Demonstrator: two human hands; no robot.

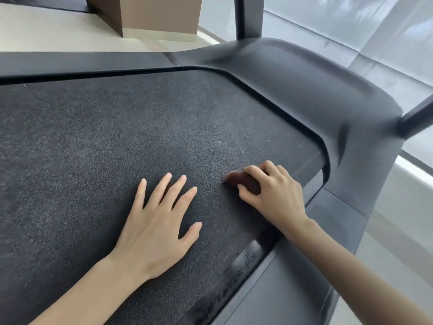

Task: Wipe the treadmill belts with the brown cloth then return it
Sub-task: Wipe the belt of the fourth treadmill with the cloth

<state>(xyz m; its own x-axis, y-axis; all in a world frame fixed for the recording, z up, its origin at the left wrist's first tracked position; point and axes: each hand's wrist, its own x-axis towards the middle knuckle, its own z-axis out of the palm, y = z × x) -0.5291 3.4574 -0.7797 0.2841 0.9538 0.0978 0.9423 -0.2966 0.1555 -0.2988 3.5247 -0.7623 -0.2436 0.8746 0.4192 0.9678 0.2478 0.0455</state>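
Wad of brown cloth [244,184] on treadmill belt [105,137], lower right of centre, near the belt's right edge

Over it the right hand [273,195], grip clamped on the cloth, fingers curled round the wad, thumb on its near side. Just beside, the left hand [159,221]: palm flat on belt, fingers spread, grip apart, holding nothing. Dark hood [304,95] curves round belt's far end, upper right. Cardboard box [152,15] on pale floor, top of frame

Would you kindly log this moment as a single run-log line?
stage: wipe | right hand: grips brown cloth on treadmill belt | left hand: flat on belt | cloth: not yet returned
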